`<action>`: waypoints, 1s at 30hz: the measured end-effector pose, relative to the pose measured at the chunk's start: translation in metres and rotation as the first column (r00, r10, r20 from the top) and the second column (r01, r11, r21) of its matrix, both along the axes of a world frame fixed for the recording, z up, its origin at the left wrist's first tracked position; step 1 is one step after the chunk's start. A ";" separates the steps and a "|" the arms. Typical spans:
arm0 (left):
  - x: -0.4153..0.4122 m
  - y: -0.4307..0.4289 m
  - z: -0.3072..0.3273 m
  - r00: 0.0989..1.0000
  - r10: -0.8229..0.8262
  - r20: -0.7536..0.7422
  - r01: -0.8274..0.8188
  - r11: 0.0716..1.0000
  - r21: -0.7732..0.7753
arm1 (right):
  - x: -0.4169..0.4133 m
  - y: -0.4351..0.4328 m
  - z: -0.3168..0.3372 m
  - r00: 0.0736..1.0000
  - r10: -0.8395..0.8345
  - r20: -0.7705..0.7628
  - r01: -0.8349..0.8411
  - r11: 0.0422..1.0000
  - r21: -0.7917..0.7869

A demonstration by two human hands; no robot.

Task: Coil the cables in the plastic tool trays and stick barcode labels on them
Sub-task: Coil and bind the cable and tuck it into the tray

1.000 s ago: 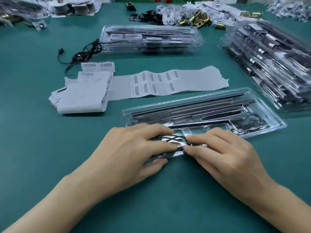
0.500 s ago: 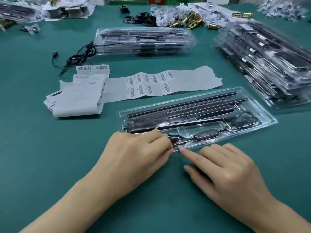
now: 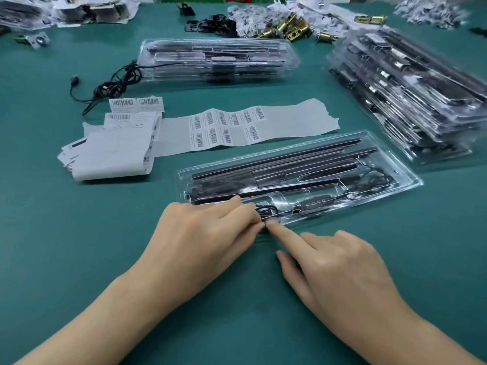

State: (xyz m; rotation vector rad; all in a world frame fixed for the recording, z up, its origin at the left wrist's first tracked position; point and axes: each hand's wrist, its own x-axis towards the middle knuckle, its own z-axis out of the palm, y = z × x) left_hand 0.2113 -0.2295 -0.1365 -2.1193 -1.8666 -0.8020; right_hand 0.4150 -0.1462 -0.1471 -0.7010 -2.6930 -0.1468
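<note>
Right hand [image 3: 340, 262] has drawn back off the tray [image 3: 403, 169] at centre frame, index fingertip pressing its near rim; left hand [image 3: 205, 233] pinches the coiled cable [image 3: 267, 209] there. Green mat [image 3: 79, 246]; label sheet [image 3: 290, 119] beyond.

Left hand [image 3: 208, 238] at 8 o'clock, right hand [image 3: 340, 272] at 4, both bare; forearms [image 3: 105, 312] bare too, w/ short plain nails.

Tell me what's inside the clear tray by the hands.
The clear tray holds long dark bars, a black controller and a coiled black cable. The left hand covers the tray's near corner, hiding what lies there.
</note>
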 end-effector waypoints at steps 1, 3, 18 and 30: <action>0.000 0.000 -0.001 1.000 -0.001 0.008 0.001 1.000 0.004 | -0.002 -0.002 0.002 0.999 -0.019 0.039 0.019 1.000 0.004; 0.000 0.000 -0.003 0.999 -0.002 0.036 0.001 1.000 0.013 | -0.005 -0.007 0.007 0.988 -0.064 0.142 0.066 0.998 -0.013; 0.009 0.006 -0.002 1.000 0.024 -0.016 -0.022 0.997 0.075 | -0.025 -0.041 0.024 0.898 -0.339 0.281 0.412 0.872 -0.265; 0.006 0.008 -0.007 1.000 0.014 -0.018 -0.012 0.992 0.123 | -0.021 -0.015 0.028 0.898 -0.312 0.310 0.426 0.792 -0.437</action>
